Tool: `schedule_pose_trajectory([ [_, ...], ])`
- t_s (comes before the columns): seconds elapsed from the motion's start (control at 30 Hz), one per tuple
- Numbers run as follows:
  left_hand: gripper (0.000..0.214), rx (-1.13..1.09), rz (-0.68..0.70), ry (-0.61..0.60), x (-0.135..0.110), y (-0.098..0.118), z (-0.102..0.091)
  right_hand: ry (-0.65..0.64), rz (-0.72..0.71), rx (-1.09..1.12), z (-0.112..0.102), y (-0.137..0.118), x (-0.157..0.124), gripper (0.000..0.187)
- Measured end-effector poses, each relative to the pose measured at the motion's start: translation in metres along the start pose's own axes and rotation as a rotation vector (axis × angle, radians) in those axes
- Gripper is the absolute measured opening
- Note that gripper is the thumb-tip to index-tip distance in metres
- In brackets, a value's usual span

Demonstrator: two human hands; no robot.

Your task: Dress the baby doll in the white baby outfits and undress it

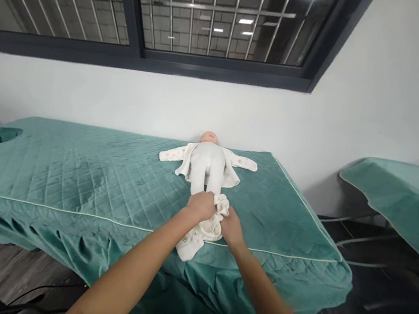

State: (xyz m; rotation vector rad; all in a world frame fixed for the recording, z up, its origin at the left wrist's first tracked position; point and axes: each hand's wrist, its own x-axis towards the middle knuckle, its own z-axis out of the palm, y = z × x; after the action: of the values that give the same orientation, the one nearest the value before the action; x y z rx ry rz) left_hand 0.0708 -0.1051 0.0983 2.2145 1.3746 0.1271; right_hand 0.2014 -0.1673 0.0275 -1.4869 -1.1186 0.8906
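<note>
A baby doll (209,158) lies on its back on the green bed cover, its head by the wall and its legs towards me. An open white baby jacket (173,154) with a faint print is on its spread arms. At the doll's feet, patterned white baby pants (213,229) are bunched up, with one leg hanging over the bed's near edge. My left hand (202,205) is closed at the doll's lower legs, gripping the pants' gathered top. My right hand (232,226) pinches their right side. Both hands hide the doll's feet.
The quilted green bed (115,181) has a face hole (1,135) at its far left. A second green-covered bed (403,196) stands at the right, across a gap with dark floor. Behind are a white wall (143,100) and a barred window (225,26).
</note>
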Motion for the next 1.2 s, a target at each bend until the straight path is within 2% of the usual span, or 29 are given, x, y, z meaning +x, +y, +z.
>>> schedule_pose_trajectory([
  [0.1,0.036,-0.051,0.014,-0.006,0.000,-0.005,-0.001,0.092,0.028,-0.050,0.000,0.007,0.001,0.021],
  [0.27,0.035,-0.197,0.078,0.008,-0.005,-0.011,-0.007,0.091,0.040,0.026,0.001,0.014,0.004,0.031],
  [0.33,0.034,-0.365,0.169,-0.002,-0.008,-0.011,-0.011,0.086,0.033,0.167,0.002,0.012,0.005,0.037],
  [0.43,0.034,-0.755,0.247,-0.125,-0.008,-0.012,-0.017,0.071,0.011,0.359,0.001,0.006,0.009,0.040],
  [0.53,0.037,-1.145,0.126,-0.251,0.001,-0.018,-0.023,0.082,-0.009,0.401,-0.002,-0.001,0.021,0.042],
  [0.63,0.044,-1.322,0.049,-0.258,0.018,-0.027,-0.029,0.092,-0.001,0.414,-0.003,-0.003,0.041,0.044],
  [0.7,0.043,-1.359,0.039,-0.210,0.030,-0.033,-0.032,0.086,0.005,0.414,-0.003,-0.002,0.056,0.045],
  [0.8,0.033,-1.333,0.037,-0.062,0.048,-0.036,-0.038,0.071,0.029,0.389,0.000,-0.002,0.076,0.043],
  [0.97,0.019,-1.088,0.179,0.197,0.071,-0.039,-0.042,0.076,-0.006,0.252,0.001,-0.001,0.103,0.036],
  [1.07,0.018,-0.980,0.198,0.312,0.080,-0.052,-0.036,0.099,-0.052,0.189,0.000,0.005,0.116,0.035],
  [1.13,0.021,-1.016,0.174,0.320,0.081,-0.066,-0.030,0.113,-0.035,0.147,0.000,0.009,0.119,0.035],
  [1.2,0.029,-1.127,0.144,0.244,0.078,-0.080,-0.023,0.145,-0.003,0.088,0.000,0.011,0.116,0.031],
])
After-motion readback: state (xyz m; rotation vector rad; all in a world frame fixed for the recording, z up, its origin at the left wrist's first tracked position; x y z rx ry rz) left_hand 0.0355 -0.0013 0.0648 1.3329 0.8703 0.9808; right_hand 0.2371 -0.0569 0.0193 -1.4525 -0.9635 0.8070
